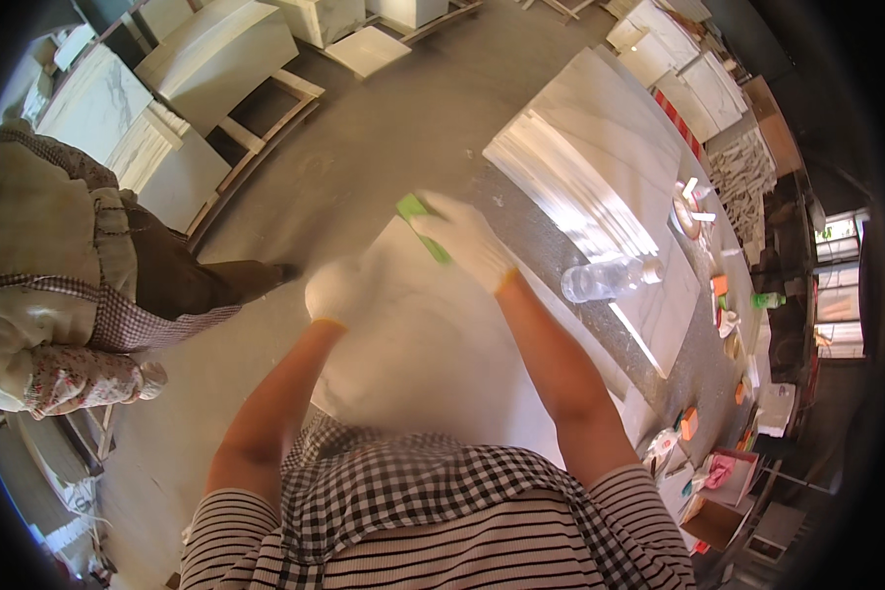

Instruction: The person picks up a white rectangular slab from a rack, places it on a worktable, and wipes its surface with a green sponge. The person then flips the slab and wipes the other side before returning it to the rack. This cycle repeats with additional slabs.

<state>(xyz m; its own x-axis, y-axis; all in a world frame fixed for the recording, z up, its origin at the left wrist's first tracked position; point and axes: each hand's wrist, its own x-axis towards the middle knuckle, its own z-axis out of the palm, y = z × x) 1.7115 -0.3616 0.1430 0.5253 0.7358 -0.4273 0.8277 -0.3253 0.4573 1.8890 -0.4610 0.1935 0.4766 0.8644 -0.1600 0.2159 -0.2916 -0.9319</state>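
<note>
Both my hands wear white gloves. A pale, grey-veined marble slab (418, 359) lies in front of my body, one corner pointing away from me. My right hand (464, 239) is closed over a flat green block (423, 228), which it holds near the slab's far corner; whether it is a sanding pad or a sponge I cannot tell. At the left edge of the slab rests my left hand (334, 292), blurred, its fingers not distinguishable. Right of my right forearm, a clear plastic bottle (600, 280) lies on its side.
Stacked marble strips (570, 182) and a larger slab (619, 118) lie at the right. Small tools and orange blocks (689, 423) line the right side, with an open cardboard box (715, 521) nearer. A person (79, 265) in a checked apron stands close on my left. Slabs (216, 54) lean behind.
</note>
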